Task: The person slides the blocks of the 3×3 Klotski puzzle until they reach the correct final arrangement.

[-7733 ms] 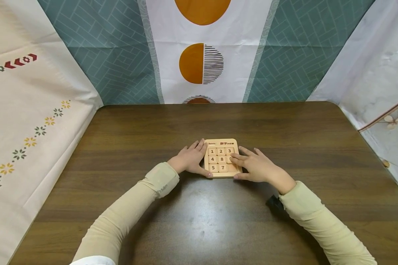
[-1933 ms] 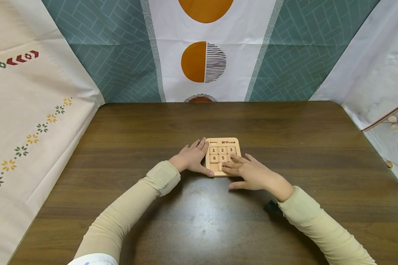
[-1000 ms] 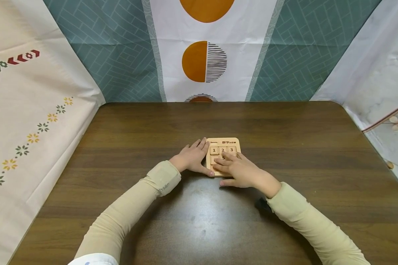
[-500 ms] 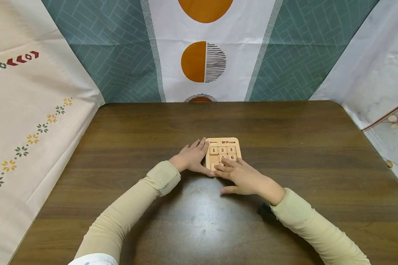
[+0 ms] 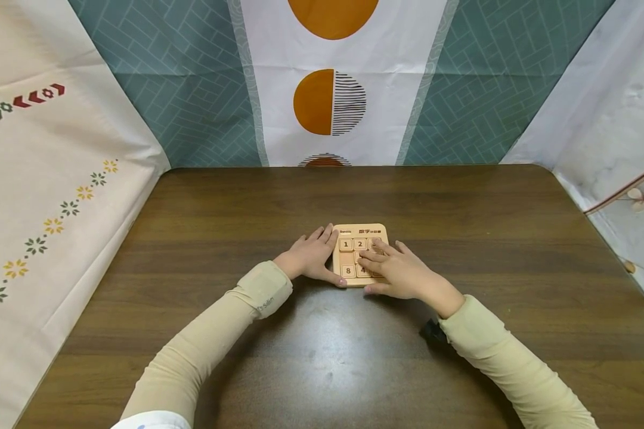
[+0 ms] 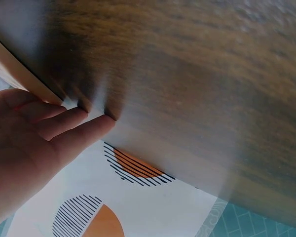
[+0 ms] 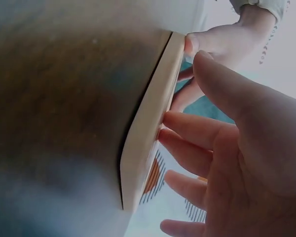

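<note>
A wooden number slide puzzle [image 5: 356, 227] lies on the table in front of me, tiles facing up. Tile 1 [image 5: 346, 244] and tile 2 [image 5: 359, 243] fill the top left; below tile 1 is a vacant slot [image 5: 346, 258], then tile 8 [image 5: 347, 271] in the bottom left corner. My left hand [image 5: 312, 257] lies along the puzzle's left side, fingers extended and thumb at the lower corner. From the right, my right hand [image 5: 405, 274] reaches over the tiles with spread fingers, its fingertips at the centre tile, covering the right column. In the right wrist view those fingertips meet the puzzle's face [image 7: 155, 106].
The brown wooden table [image 5: 236, 202] extends around the puzzle on all sides. Patterned cloths [image 5: 193, 119] hang along its back and sides. A small black object [image 5: 433, 331] shows at the right wrist cuff.
Tile 8 has slid from the middle left slot down into the bottom left corner. My right hand then shifted up and right, its fingertips now at the centre tile. The left hand stays put.
</note>
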